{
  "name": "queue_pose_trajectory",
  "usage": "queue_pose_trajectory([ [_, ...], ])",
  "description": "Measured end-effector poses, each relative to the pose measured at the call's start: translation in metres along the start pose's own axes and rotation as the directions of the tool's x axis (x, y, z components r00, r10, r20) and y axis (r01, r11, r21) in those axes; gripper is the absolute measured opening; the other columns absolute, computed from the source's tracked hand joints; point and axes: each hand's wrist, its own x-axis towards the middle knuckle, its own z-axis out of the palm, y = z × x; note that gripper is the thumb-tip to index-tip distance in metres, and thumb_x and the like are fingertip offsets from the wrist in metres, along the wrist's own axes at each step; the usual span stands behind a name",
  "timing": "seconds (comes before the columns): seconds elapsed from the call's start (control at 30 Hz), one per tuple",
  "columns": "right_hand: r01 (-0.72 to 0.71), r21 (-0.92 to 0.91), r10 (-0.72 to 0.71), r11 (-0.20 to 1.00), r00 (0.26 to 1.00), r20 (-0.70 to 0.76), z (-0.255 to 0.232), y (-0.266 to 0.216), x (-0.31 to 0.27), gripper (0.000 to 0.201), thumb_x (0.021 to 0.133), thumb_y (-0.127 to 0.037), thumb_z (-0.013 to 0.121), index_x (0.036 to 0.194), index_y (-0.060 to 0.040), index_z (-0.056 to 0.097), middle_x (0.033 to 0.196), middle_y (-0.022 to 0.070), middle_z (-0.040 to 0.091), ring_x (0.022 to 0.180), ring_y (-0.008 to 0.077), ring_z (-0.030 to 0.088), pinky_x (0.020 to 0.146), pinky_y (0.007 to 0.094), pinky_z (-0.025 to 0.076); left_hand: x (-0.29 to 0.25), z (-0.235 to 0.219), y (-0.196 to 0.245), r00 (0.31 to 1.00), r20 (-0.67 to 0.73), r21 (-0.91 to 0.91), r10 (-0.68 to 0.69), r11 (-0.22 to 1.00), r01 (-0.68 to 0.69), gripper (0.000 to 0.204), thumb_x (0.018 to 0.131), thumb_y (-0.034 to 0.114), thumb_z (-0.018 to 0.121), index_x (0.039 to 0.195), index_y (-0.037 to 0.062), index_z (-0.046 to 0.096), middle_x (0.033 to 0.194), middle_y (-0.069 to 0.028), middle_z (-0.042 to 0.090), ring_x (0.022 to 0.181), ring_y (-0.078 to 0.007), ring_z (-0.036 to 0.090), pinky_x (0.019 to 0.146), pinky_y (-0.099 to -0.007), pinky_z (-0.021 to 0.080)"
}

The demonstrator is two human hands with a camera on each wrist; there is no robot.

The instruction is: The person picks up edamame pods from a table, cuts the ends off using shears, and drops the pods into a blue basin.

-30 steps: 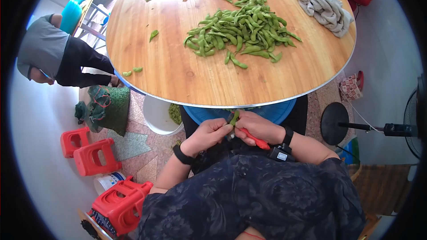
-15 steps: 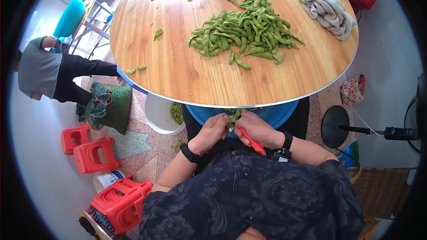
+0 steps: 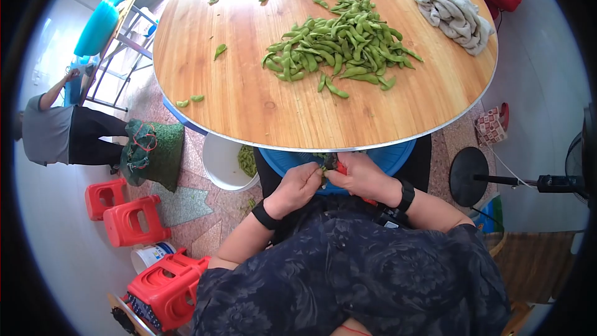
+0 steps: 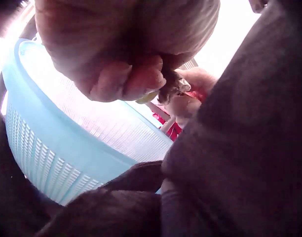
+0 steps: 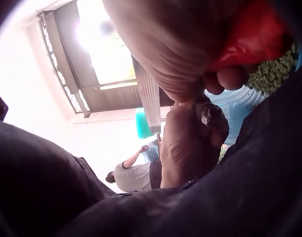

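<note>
Over a blue basin [image 3: 398,157] in my lap, my left hand [image 3: 296,190] and right hand [image 3: 364,179] meet fingertip to fingertip. A green soybean pod [image 4: 147,98] is pinched in the left fingers; only a pale green bit shows in the left wrist view. The right hand grips red-handled scissors [image 3: 341,167], their dark blades pointing toward the basin and most of the handle hidden in the palm. Beside the left fingers is a dark, silvery-marked tip [image 5: 206,117]. Green pieces [image 5: 274,74] lie inside the perforated basket in the right wrist view.
Ahead, the round wooden table [image 3: 217,99] bears a pile of green pods [image 3: 348,43] and a crumpled cloth [image 3: 452,16]. A white bucket [image 3: 217,162], a green sack [image 3: 165,152] and red stools [image 3: 134,221] stand left. A fan stand [image 3: 469,176] is right; another person [image 3: 53,134] stands left.
The pod between the hands, plain to see earlier, is now mostly hidden. The right hand has turned, tucking the red handle under it. The person at left has moved and raised an arm.
</note>
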Motion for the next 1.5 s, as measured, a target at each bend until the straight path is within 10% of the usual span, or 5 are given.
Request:
queue_pose_trajectory([
  [0.43, 0.067, -0.233, -0.117, 0.970, 0.971, -0.208, -0.008, 0.030, 0.014, 0.023, 0.079, -0.014, 0.054, 0.086, 0.0073, 0.061, 0.083, 0.0252, 0.061, 0.082, 0.0412, 0.060, 0.072, 0.0439, 0.049, -0.028, -0.022, -0.017, 0.979, -0.180, -0.050, -0.097, 0.995, 0.090, 0.027, 0.099, 0.021, 0.047, 0.079, 0.0027, 0.052, 0.065, -0.0020, 0.052, 0.058, -0.0089, 0.049, 0.052, -0.0249, 0.040],
  [0.73, 0.085, -0.355, -0.020, 0.931, 0.983, 0.183, -0.041, -0.023, -0.026, 0.018, 0.083, -0.013, 0.053, 0.089, 0.0030, 0.047, 0.065, 0.0229, 0.058, 0.063, 0.0416, 0.059, 0.060, 0.0492, 0.048, -0.087, -0.105, -0.102, 0.595, -0.796, 0.039, -0.113, 0.971, 0.237, 0.024, 0.090, 0.012, 0.059, 0.110, -0.0014, 0.055, 0.079, -0.0069, 0.060, 0.066, -0.0115, 0.056, 0.060, -0.0260, 0.046],
  [0.9, 0.160, -0.490, -0.249, 0.857, 0.961, -0.121, -0.100, -0.064, -0.023, 0.014, 0.084, -0.011, 0.056, 0.091, -0.0021, 0.048, 0.078, 0.0208, 0.056, 0.072, 0.0396, 0.059, 0.061, 0.0463, 0.047, -0.048, -0.045, -0.004, 0.960, -0.266, 0.196, 0.086, 0.980, -0.034, 0.016, 0.087, 0.010, 0.059, 0.098, -0.0003, 0.064, 0.080, -0.0148, 0.063, 0.071, -0.0235, 0.062, 0.066, -0.0315, 0.049],
  [1.07, -0.016, -0.707, -0.335, 0.707, 0.872, -0.355, -0.143, -0.043, 0.014, 0.019, 0.081, -0.010, 0.058, 0.094, -0.0013, 0.047, 0.082, 0.0207, 0.055, 0.075, 0.0391, 0.058, 0.065, 0.0459, 0.047, 0.012, 0.010, -0.006, 0.951, 0.250, 0.283, 0.183, 0.925, -0.252, 0.029, 0.091, 0.029, 0.057, 0.095, 0.0002, 0.060, 0.085, -0.0230, 0.060, 0.081, -0.0412, 0.059, 0.069, -0.0419, 0.048],
  [1.5, 0.149, -0.404, -0.314, 0.903, 0.870, -0.381, -0.122, -0.047, -0.002, 0.022, 0.087, -0.008, 0.058, 0.107, -0.0018, 0.051, 0.081, 0.0106, 0.058, 0.062, 0.0230, 0.057, 0.058, 0.0330, 0.047, -0.009, -0.005, 0.048, 0.952, 0.204, 0.140, 0.228, 0.956, -0.259, 0.018, 0.093, 0.017, 0.056, 0.094, -0.0001, 0.061, 0.078, -0.0133, 0.060, 0.071, -0.0247, 0.061, 0.064, -0.0334, 0.048],
])
